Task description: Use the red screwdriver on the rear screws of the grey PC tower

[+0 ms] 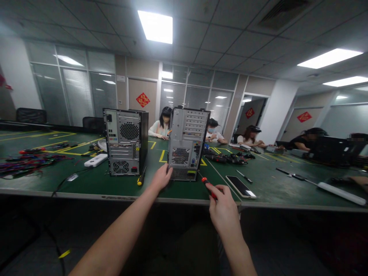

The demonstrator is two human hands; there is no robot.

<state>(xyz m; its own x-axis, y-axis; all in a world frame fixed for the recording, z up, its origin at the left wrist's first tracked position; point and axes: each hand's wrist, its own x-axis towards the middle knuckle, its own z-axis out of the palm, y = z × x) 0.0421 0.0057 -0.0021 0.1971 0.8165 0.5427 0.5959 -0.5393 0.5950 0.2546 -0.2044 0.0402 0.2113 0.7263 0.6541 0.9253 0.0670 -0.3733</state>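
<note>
A silver-grey computer tower [187, 132] stands upright on the green table, its back panel with slots, ports and vent towards me. My left hand [161, 178] grips its lower left edge, the thumb on the near side and the other fingers partly hidden. In my right hand [224, 205] is a red-handled screwdriver [205, 181], its thin shaft slanting up to the tower's lower right edge. I cannot tell whether the tip touches a screw. A second computer tower [122, 142] stands to the left, also back side forward.
A yellow-and-black screwdriver [140, 180] lies between the towers. Right of my hand are a phone [240, 186] and a pen-like tool [244, 176]. A white power strip [96, 160] and a heap of cables [27, 163] lie left. Several people sit across the table [267, 193].
</note>
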